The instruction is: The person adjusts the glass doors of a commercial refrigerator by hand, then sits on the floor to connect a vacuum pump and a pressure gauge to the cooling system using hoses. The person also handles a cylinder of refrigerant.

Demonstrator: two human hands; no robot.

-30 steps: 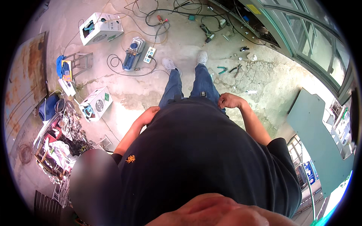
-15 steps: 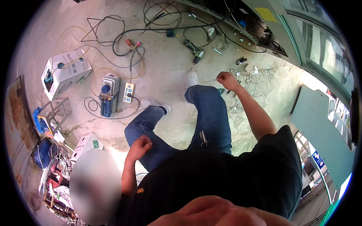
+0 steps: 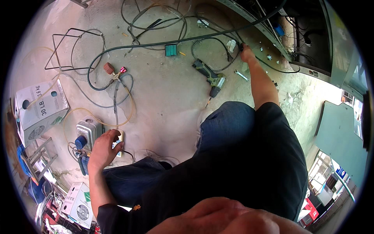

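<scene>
My right arm stretches far out over the floor. Its hand is closed around a black cable near the opened metal cabinet, with the fingertips partly hidden. My left hand hovers over a white power strip and covers much of it; the fingers are curved, the thumb stands apart, and nothing shows between them. Right beside that hand is a vacuum pump with a grey finned housing and a blue cap. A green and black cordless drill lies between my arms, its bit pointing toward my knee.
A gauge manifold with hoses lies left of centre. Coiled black hose crosses the floor to the open cabinet. A wrench, a small green box and scraps lie about. White cartons stand at left.
I have leaned forward and down. My right hand has gone from beside my knee out to the cable, and my left hand from my lap to above the power strip.
</scene>
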